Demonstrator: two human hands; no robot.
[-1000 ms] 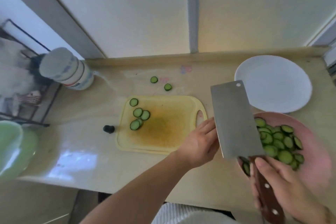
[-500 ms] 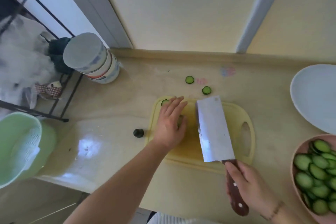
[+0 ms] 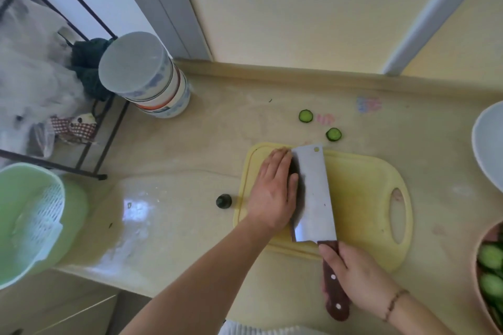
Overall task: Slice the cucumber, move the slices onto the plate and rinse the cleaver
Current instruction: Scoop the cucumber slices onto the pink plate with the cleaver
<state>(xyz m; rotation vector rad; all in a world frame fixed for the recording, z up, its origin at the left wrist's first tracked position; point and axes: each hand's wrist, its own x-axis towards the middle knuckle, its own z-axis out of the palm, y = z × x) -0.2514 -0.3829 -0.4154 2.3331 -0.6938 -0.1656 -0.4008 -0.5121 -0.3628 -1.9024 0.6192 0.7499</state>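
Note:
My right hand [image 3: 362,277] grips the cleaver's dark wooden handle; the wide steel blade of the cleaver [image 3: 313,193] lies tilted on the yellow cutting board [image 3: 362,198]. My left hand [image 3: 275,190] lies flat with straight fingers on the board's left part, right against the blade, covering the cucumber slices there. Two loose slices rest on the counter behind the board, one slice [image 3: 305,116] farther left and another slice [image 3: 333,134] nearer the board. A pink plate [image 3: 483,294] heaped with slices shows at the right edge. A dark cucumber end [image 3: 223,201] sits left of the board.
A white plate [image 3: 487,144] lies at the right edge behind the pink one. A stack of bowls [image 3: 147,76] stands at the back left beside a black wire rack [image 3: 89,128]. A green colander basket [image 3: 32,220] sits at the counter's left end.
The cleaver swung from over the pink plate to the board and now lies against my left hand, which moved onto the leftover slices and covers them. The view shifted left.

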